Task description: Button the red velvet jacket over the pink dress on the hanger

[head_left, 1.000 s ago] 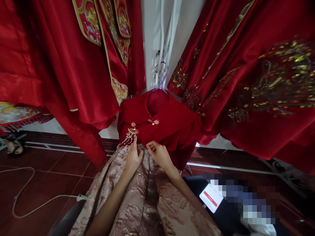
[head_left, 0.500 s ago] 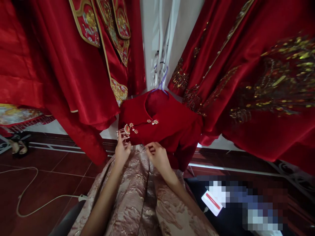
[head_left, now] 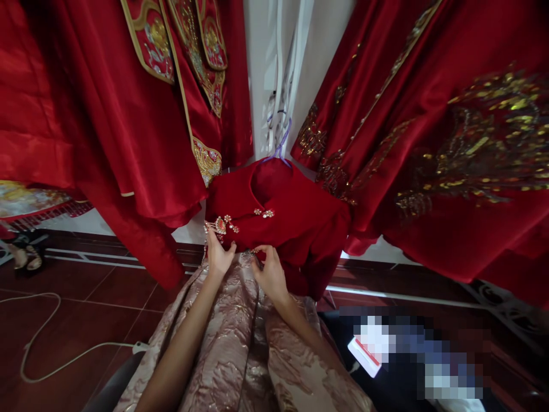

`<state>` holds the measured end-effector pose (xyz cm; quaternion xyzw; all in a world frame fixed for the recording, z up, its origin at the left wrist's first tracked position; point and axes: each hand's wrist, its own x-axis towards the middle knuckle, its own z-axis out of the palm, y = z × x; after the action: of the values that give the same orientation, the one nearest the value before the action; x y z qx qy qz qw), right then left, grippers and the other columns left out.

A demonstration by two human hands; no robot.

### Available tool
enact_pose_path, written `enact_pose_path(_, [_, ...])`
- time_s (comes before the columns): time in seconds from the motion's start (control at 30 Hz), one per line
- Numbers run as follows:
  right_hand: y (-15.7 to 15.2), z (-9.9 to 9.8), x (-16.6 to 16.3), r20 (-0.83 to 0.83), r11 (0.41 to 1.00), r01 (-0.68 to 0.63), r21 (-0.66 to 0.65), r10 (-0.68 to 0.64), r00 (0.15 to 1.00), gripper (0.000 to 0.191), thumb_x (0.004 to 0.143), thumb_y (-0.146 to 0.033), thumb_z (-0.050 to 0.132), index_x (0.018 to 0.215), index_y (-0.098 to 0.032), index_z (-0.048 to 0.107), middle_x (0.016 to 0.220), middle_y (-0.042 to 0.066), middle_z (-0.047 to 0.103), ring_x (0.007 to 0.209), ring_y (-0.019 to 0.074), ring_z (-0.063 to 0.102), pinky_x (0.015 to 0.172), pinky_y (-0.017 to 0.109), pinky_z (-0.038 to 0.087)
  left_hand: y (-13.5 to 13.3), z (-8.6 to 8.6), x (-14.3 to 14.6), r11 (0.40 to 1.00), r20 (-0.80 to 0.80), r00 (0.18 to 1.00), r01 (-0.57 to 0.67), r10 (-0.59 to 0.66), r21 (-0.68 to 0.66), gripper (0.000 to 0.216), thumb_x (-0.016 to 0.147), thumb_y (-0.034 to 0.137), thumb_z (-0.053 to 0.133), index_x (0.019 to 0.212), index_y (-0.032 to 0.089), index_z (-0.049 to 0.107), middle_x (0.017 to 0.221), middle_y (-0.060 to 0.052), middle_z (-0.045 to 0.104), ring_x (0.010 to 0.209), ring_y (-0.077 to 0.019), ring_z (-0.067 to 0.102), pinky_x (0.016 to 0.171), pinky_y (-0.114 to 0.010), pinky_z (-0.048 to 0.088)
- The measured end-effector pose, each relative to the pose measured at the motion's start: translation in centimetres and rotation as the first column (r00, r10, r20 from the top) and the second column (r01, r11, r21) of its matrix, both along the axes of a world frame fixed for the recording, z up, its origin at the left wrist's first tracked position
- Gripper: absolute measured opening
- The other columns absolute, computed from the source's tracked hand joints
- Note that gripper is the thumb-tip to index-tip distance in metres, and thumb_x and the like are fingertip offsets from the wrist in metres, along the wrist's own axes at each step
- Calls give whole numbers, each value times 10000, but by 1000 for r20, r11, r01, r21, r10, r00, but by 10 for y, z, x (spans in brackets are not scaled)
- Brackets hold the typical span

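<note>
Brooch (head_left: pixel 221 225) and clasp (head_left: pixel 266 214) are already mounted on the dress (head_left: pixel 295 200); left hand (head_left: pixel 219 258), thumb and fingers apart, is held at brooch; right hand's (head_left: pixel 273 274) grip cannot be told.

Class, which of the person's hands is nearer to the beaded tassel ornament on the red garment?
Left. The left hand is up against the beaded tassel ornament; the right hand is farther off, lower and to the right in the picture.
</note>
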<state>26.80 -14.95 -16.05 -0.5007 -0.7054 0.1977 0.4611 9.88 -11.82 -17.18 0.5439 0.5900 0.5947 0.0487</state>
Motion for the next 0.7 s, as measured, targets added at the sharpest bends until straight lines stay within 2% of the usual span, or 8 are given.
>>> enact_pose_path(0.03, [3, -4, -3, -34, 1000, 4, -9, -5, 999, 290, 787, -257, 551, 1064, -189, 503, 1055, 106, 588, 975, 214, 593, 777, 344, 533, 2, 0, 2, 1000, -29, 999, -23, 23, -7, 998, 692, 242, 672, 1477, 103, 71, 1500, -190, 245, 1404, -301, 224, 1165, -449, 197])
enact_pose_path(0.1, [11, -11, -7, -91, 999, -11, -40, 7, 996, 310, 779, -245, 552, 1072, -180, 474, 1006, 94, 591, 881, 191, 604, 721, 322, 532, 6, -4, 5, 999, -51, 998, -29, 27, -36, 948, 715, 241, 646, 1470, 100, 90, 1410, -196, 395, 1339, -296, 356, 1122, -453, 290])
enact_pose_path(0.2, [21, -20, -10, -74, 997, -39, -64, 34, 997, 272, 769, -232, 559, 1024, -174, 485, 844, 45, 595, 730, 165, 585, 682, 308, 511, 9, -16, 4, 996, -63, 998, -14, 8, -90, 778, 735, 217, 603, 1417, 114, 242, 1200, -162, 573, 1132, -269, 553, 1007, -439, 426])
enact_pose_path(0.33, [21, -24, -6, 18, 999, -33, -39, 34, 999, 143, 776, -253, 567, 898, -182, 545, 731, 20, 560, 687, 168, 556, 698, 312, 486, 5, -29, -6, 996, -130, 992, -23, 12, -84, 382, 762, 200, 551, 1139, 152, 510, 1047, -129, 626, 1010, -252, 604, 931, -433, 469])
enact_pose_path(0.43, [17, -25, 1, 61, 1000, -27, 7, 27, 998, 95, 800, -267, 542, 846, -190, 574, 785, 43, 549, 688, 166, 544, 716, 318, 481, -1, -32, -19, 996, -161, 987, 12, -26, -84, 207, 774, 240, 540, 969, 171, 536, 1027, -130, 625, 964, -245, 618, 861, -410, 501])
enact_pose_path(0.57, [16, -27, 4, 41, 996, -57, 65, 55, 998, 128, 821, -278, 506, 893, -176, 537, 901, 78, 512, 666, 153, 524, 681, 312, 485, -10, -19, -36, 987, -106, 992, 56, -72, -148, 319, 737, 308, 585, 1001, 146, 507, 949, -115, 640, 786, -220, 642, 738, -370, 527])
enact_pose_path(0.7, [15, -31, 0, -25, 993, -85, 85, 88, 996, 155, 863, -293, 439, 958, -172, 459, 883, 77, 519, 703, 166, 542, 701, 320, 485, -29, 5, -25, 995, 13, 1000, 26, -25, -95, 447, 724, 293, 589, 1123, 124, 481, 944, -105, 649, 857, -224, 650, 783, -355, 521])
